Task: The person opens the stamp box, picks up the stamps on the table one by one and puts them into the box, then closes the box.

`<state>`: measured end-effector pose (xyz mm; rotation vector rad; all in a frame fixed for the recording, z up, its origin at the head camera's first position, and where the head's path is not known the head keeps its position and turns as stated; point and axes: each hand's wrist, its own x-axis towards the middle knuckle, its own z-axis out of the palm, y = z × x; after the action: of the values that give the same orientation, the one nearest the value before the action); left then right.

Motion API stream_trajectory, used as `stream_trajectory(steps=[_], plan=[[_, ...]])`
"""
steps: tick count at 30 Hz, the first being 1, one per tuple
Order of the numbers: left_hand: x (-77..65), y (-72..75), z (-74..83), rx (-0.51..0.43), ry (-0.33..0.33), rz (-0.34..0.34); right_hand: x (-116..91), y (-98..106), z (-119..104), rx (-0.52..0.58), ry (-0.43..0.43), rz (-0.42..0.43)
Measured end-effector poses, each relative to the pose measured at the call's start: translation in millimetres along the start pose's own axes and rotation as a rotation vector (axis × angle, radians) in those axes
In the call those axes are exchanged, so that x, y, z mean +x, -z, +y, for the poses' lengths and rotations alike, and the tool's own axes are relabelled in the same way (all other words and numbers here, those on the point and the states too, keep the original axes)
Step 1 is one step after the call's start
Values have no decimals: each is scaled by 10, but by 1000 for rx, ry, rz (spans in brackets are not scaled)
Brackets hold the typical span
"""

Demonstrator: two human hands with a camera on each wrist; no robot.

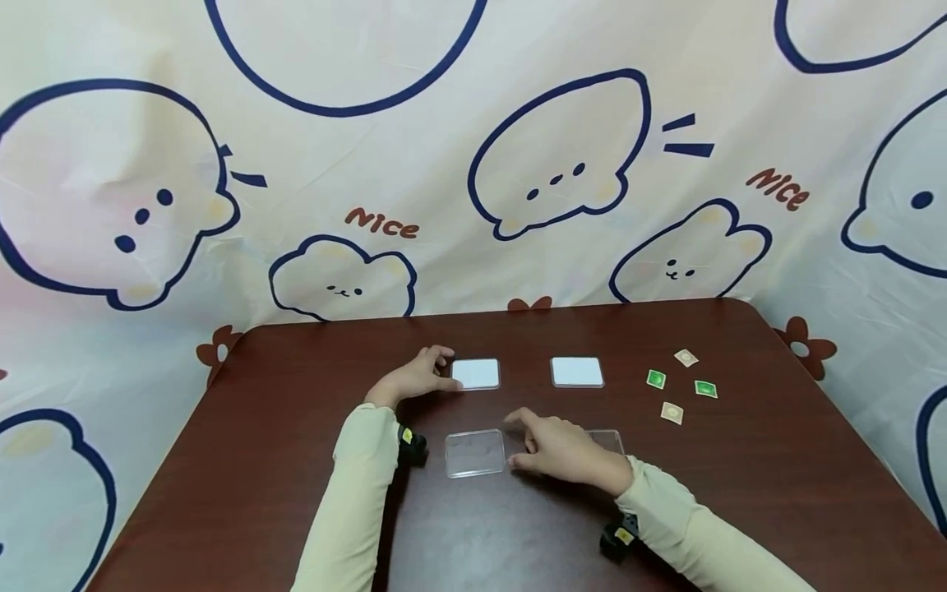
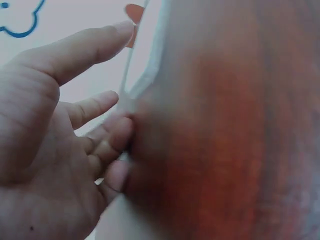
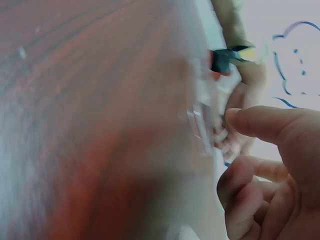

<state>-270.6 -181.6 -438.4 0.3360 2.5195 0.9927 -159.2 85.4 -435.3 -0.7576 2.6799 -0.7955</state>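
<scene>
At the left corner of a flat white rectangular piece (image 1: 476, 374) with a clear border is my left hand (image 1: 416, 376). Its thumb and fingers are spread, the thumb tip right at the near corner. The left wrist view shows the same hand (image 2: 65, 130) with loosely bent fingers beside the white piece's edge. My right hand (image 1: 562, 448) hovers just right of a clear plastic tray or lid (image 1: 475, 454), index finger stretched forward and nothing between finger and thumb. It partly hides a second clear plastic piece (image 1: 610, 441). In the right wrist view, the clear tray (image 3: 200, 120) is blurred beyond the thumb.
Another white rectangle (image 1: 577, 372) lies to the right of the first. Farther right are two small green squares (image 1: 706, 389) and two beige ones (image 1: 672, 413). All rest on a dark brown table (image 1: 244, 460), with a printed curtain (image 1: 444, 181) behind its far edge.
</scene>
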Motion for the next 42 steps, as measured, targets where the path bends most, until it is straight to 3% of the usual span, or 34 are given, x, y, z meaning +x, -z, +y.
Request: stream_trajectory(steps=[4, 9, 17, 25, 34, 42], plan=[[-17, 26, 91, 16, -48, 47, -118, 177, 125, 68, 11, 57], [6, 29, 350, 26, -103, 142, -244, 406, 338, 89, -19, 126], [206, -165, 766, -9, -153, 166, -468, 759, 680, 135, -120, 224], [450, -456, 1004, -41, -174, 90, -680, 994, 1034, 25, -158, 337], [636, -667, 1097, -65, -155, -32, -854, 1008, 1339, 30, -206, 319], [756, -794, 1108, -83, -149, -76, -920, 916, 1543, 3, -259, 307]])
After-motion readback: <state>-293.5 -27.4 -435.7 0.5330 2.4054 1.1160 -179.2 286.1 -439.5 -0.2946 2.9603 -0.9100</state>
